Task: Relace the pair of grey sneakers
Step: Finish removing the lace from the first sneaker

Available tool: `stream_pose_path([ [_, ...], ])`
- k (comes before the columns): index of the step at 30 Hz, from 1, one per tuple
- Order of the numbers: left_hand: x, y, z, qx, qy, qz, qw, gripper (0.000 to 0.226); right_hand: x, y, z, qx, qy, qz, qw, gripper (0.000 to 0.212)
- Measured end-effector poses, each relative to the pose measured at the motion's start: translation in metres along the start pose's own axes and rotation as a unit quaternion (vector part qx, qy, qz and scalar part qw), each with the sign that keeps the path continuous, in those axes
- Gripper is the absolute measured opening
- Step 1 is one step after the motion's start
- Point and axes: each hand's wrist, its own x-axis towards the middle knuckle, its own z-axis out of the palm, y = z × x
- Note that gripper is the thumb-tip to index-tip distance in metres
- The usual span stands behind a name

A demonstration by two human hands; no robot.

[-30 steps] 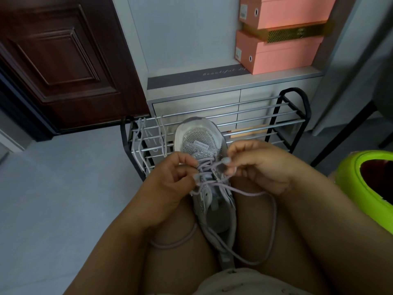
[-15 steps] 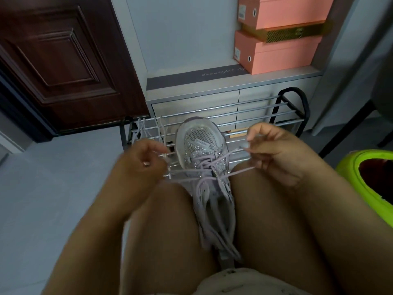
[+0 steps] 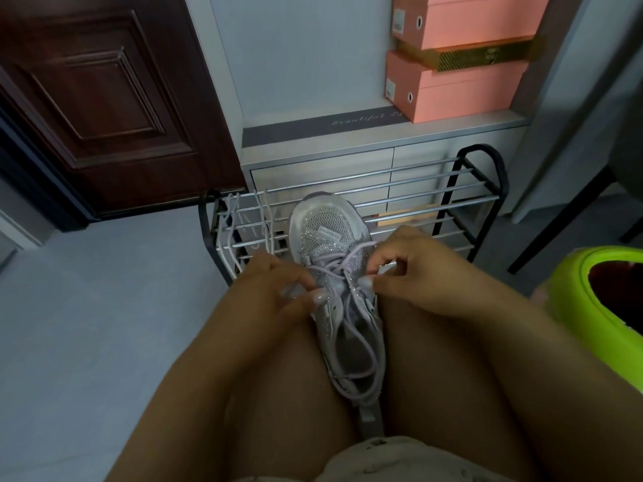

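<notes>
The grey sneaker [image 3: 335,273] sat wedged between the person's knees, toe pointing away toward the shoe rack [image 3: 435,189], its long axis running straight out from the body. Left hand [image 3: 275,290] pinched the lilac lace [image 3: 348,264] at the left eyelets; right hand [image 3: 407,273] pinched it opposite. Both hands sat equally near, the lace lying crosswise between them

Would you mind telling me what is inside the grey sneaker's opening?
Loose lavender lace loops hang into the grey sneaker, above a dark lining. The toe end of the interior is hidden under the tongue and laced section.
</notes>
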Motion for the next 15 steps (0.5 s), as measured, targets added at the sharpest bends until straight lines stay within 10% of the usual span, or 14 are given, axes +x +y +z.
stream_pose_path([
  [9,0.006,0.003,0.008,-0.014,-0.003,0.060,0.998,0.022,0.005,0.000,0.009,0.017,0.020,-0.005,1.000,0.013],
  [15,-0.005,-0.002,-0.025,-0.266,0.270,-0.153,0.913,0.024,0.009,0.020,-0.031,-0.019,0.254,0.081,0.963,0.019],
])
